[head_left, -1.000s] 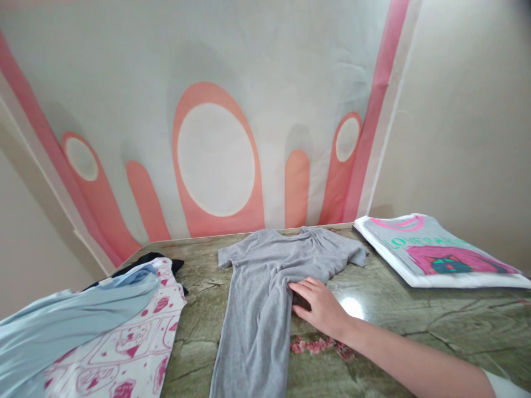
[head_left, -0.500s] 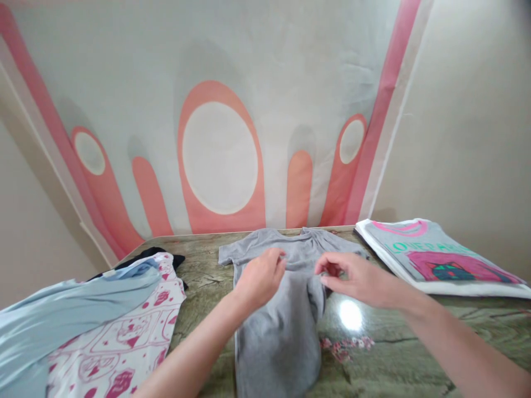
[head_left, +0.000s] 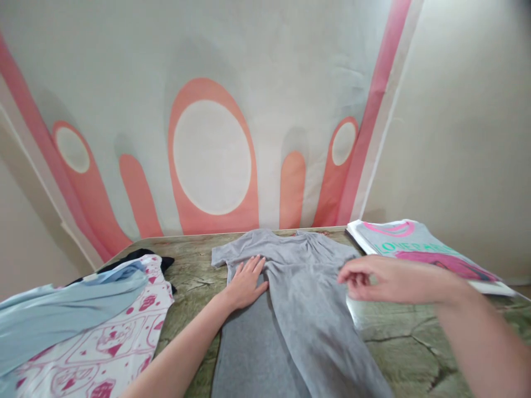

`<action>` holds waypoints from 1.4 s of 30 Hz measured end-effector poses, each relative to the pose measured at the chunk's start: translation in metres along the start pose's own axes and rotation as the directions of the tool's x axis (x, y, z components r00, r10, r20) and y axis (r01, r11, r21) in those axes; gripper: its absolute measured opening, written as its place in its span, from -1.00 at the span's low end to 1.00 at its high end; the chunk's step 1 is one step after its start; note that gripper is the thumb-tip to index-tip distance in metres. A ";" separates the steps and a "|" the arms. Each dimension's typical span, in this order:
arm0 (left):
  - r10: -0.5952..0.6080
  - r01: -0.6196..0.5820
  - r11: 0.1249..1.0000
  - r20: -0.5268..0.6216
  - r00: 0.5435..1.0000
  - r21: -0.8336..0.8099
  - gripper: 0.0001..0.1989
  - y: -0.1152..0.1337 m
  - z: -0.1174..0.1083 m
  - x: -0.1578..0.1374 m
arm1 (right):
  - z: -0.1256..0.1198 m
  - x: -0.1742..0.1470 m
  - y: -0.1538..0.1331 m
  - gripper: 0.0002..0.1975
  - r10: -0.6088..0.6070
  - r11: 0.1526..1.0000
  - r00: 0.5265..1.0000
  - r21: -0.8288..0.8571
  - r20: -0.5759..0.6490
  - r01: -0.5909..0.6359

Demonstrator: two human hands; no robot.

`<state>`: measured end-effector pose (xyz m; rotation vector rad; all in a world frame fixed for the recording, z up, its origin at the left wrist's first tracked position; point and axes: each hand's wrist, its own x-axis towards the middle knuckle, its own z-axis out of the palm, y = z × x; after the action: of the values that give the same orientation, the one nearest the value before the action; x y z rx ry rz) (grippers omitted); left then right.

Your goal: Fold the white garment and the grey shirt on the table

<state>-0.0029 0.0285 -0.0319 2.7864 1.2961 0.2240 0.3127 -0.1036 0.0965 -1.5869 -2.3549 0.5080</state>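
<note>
A grey short-sleeved T-shirt (head_left: pixel 286 251) lies on the table with its neckline at the far edge. Grey cloth (head_left: pixel 319 326) covers its lower part, with a slanting edge down the middle; I cannot tell whether it is a separate garment. My left hand (head_left: pixel 248 283) rests flat on the left side of the grey fabric, fingers spread. At the right edge of the grey cloth, my right hand (head_left: pixel 373 279) has its fingers curled together, and they appear to pinch that edge. The fingertips partly hide the contact.
At left lie a light blue garment (head_left: pixel 78 315), a white garment with pink prints (head_left: pixel 124 337) and black cloth (head_left: pixel 164 262). A stack with a grey, pink-collared shirt (head_left: pixel 415 237) on top stands at right. Behind the wood-patterned table (head_left: pixel 406 337) rises a wall with coral shapes.
My left hand has come down from above the shirt and flattened on it. My right hand has moved right, and the grey cloth has spread wider that way. The view has shifted slightly.
</note>
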 end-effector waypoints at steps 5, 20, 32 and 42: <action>0.100 -0.090 0.995 0.226 0.969 -0.053 -0.24 0.001 -0.016 -0.004 | 0.047 0.058 0.026 -0.74 0.179 0.979 0.982 -0.084 -0.067 -0.184; -0.053 0.063 0.989 0.072 0.996 -0.137 -0.65 -0.023 -0.055 0.027 | 0.065 0.097 0.120 -0.58 0.336 0.895 0.918 -0.233 -0.210 -0.380; -0.338 0.296 0.936 -0.252 0.907 -0.193 -0.80 -0.075 0.010 0.124 | 0.091 0.137 0.144 -0.72 0.291 0.853 0.877 -0.310 -0.383 -0.419; -0.396 0.222 0.890 -0.431 0.811 -0.399 -0.79 -0.095 0.008 0.125 | 0.087 0.132 0.148 -0.73 0.324 0.814 0.829 -0.312 -0.457 -0.490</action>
<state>0.0057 0.1856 -0.0372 2.2505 1.6085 1.0990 0.3531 0.0576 -0.0425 -2.1788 -1.8897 -0.2574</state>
